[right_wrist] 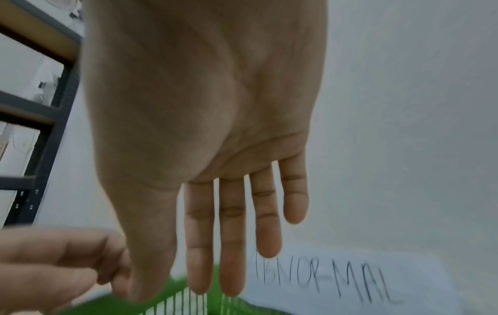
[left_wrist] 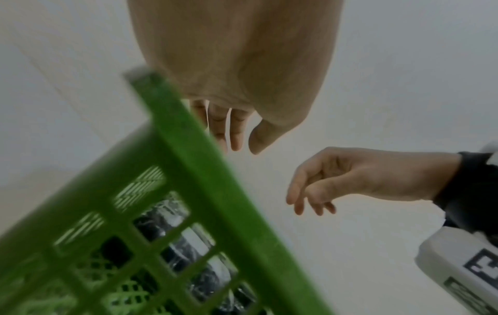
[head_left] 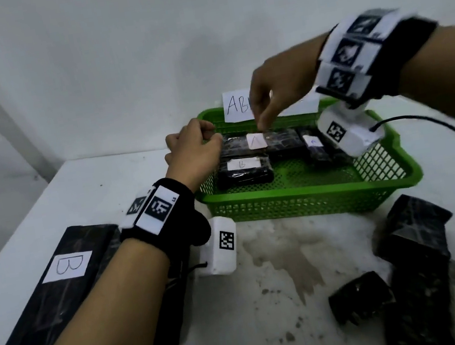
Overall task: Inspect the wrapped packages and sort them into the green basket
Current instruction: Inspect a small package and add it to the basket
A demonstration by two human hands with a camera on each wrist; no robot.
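White worktop (head_left: 107, 173), wall behind. Both hands over green basket (head_left: 307, 192). Left hand (head_left: 196, 150) grip loose, fingers apart, holding nothing; right hand (head_left: 276, 90) same, fingertips just above pkg A (head_left: 257, 142). Pkg B (head_left: 244, 171) beside it. Step looks like drop-off done. Next: fetch big B pkg (head_left: 60, 288), nr left forearm.

Black wristbands (head_left: 167, 211) on bare forearms, white tags with black square codes (blurred), white camera boxes (head_left: 217, 248), black cable (head_left: 453, 136)

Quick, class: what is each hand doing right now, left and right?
Left hand: open, fingers loosely curled, holding nothing, over the green basket.
Right hand: open, fingers straight, holding nothing, above the package labelled A.
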